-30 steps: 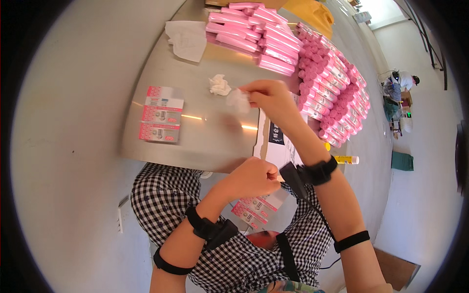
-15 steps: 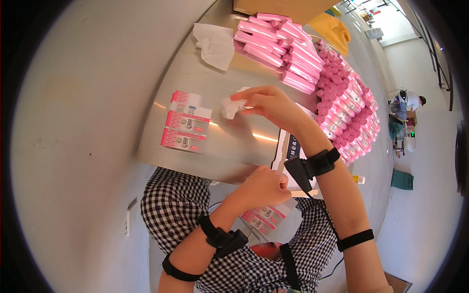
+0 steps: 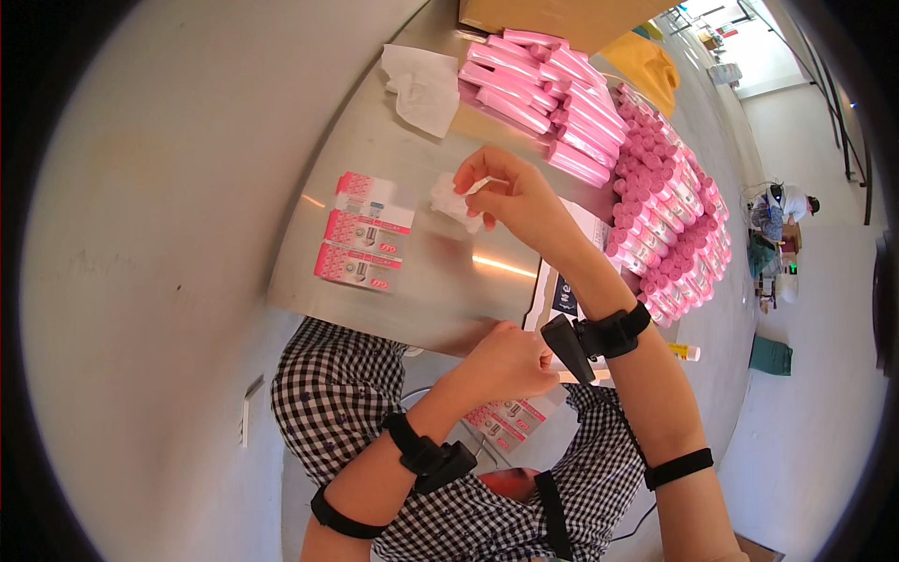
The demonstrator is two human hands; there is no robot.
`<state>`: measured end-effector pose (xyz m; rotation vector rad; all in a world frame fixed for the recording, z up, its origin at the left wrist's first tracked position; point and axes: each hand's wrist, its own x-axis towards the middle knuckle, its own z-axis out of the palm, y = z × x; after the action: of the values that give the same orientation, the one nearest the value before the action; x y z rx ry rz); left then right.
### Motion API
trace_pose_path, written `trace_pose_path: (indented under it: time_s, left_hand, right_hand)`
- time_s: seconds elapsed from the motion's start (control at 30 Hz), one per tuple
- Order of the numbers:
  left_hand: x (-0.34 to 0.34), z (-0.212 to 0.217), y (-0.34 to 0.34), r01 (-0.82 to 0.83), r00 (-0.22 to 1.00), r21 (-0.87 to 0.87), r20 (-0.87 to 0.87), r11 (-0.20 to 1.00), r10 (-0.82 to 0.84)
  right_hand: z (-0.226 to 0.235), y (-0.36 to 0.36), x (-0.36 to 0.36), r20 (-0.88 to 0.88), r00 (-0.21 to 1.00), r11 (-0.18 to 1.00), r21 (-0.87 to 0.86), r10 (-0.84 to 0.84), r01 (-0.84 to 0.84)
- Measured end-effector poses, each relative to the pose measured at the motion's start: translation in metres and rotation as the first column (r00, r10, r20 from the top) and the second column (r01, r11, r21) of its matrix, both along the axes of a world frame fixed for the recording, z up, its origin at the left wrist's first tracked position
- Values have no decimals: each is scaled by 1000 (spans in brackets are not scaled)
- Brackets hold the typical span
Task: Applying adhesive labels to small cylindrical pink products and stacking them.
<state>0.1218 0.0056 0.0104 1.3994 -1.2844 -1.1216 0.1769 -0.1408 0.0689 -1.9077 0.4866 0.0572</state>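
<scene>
My right hand (image 3: 510, 192) is raised over the metal table (image 3: 440, 300), its thumb and fingers pinched on a crumpled white tissue (image 3: 453, 200). Close to the table's near edge, my left hand (image 3: 513, 361) is curled into a fist; its fingers hide whatever may be inside. Left of the tissue lie three pink-and-white printed labels (image 3: 363, 232), in an overlapping row. A white box or tray (image 3: 536, 304) with a dark printed panel sits partly behind my right forearm.
Pink film-wrapped rolls (image 3: 548, 98) are piled at the back, beside stacked pink-capped tubes (image 3: 670, 215). A flat white tissue (image 3: 420, 89) lies far left, near a cardboard box (image 3: 562, 17). More printed labels (image 3: 510, 421) are below the table edge. A yellow-and-white stick (image 3: 685, 352) lies right.
My right hand has shifted slightly up and left, its fingers more bent around the tissue. The left fist stays nearly in place.
</scene>
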Motion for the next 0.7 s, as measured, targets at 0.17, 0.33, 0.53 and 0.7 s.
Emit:
trace_pose_path:
  time_s: [0.17, 0.33, 0.53, 0.7]
  left_hand:
    - [-1, -1, 0, -22, 1000, -35, 21, 999, 23]
    - [-3, -6, 0, -49, 998, -98, 34, 994, 52]
    - [-6, -12, 2, -57, 998, -95, 35, 994, 61]
    - [-5, -8, 0, -23, 998, -31, 51, 999, 25]
  right_hand:
    - [-3, -6, -1, 56, 998, 972, 234, -3, -11]
    - [12, 2, 4, 24, 991, 860, 500, -132, 103]
    - [13, 3, 7, -47, 996, 985, -155, -81, 73]
    - [-25, -20, -7, 165, 971, 567, -823, 175, 37]
